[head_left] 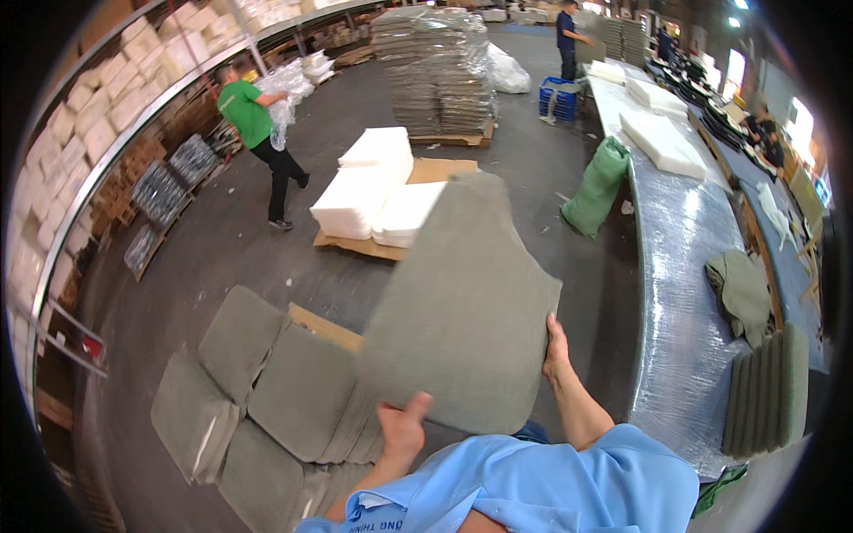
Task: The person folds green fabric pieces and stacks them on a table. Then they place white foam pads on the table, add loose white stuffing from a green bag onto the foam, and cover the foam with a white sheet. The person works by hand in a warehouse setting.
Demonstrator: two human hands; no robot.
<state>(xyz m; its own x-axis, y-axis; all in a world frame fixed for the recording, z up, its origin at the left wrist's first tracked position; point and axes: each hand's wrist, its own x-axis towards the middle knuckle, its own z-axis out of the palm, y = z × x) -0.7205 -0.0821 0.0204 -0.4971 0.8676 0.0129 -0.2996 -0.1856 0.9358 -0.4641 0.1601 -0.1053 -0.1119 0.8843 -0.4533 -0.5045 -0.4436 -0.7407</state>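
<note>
A large, flat grey-green cushion pad (466, 302) with a narrowed far end is held up in front of me, tilted. My left hand (404, 426) grips its near left edge, thumb on top. On the opposite side, my right hand (557, 346) is closed on the right edge, its fingers partly hidden behind the pad. Beside my left arm, low stacks of similar grey-green pads (302, 391) lie close together, with a strip of brown cardboard (324, 327) showing at their far side.
A plastic-covered table (684, 293) runs along my right, bearing a row of grey-green pads (769, 391) and white foam sheets (662, 142). Ahead are white foam stacks (364, 186), a wrapped pallet stack (435, 75) and a green sack (600, 186). A person in green (249, 115) carries clear plastic.
</note>
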